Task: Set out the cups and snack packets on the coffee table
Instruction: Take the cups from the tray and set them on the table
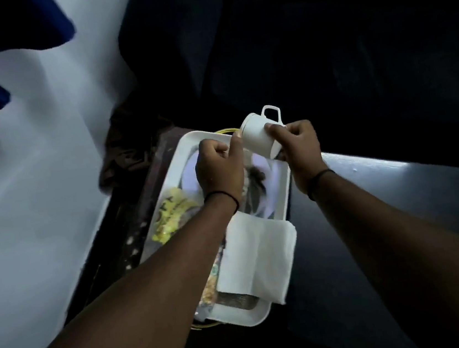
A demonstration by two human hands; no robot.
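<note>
Dark table [400, 210], tray [239, 314] contents blurred.

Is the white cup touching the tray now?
Apart. The head view shows the white cup tilted and lifted above the tray, held in the right hand.

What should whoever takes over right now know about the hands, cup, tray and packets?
Right hand grips the white cup, tilted on its side above the tray's far end. Left hand is curled, its thumb touching the cup near the base; what else it holds, if anything, cannot be told.
White tray holds a yellow snack packet, another packet partly under the forearm, and a folded white napkin.
Done: one cup lifted off the tray.
Left: set the cup down on the table, then lay out the packets. No other cups visible.
</note>
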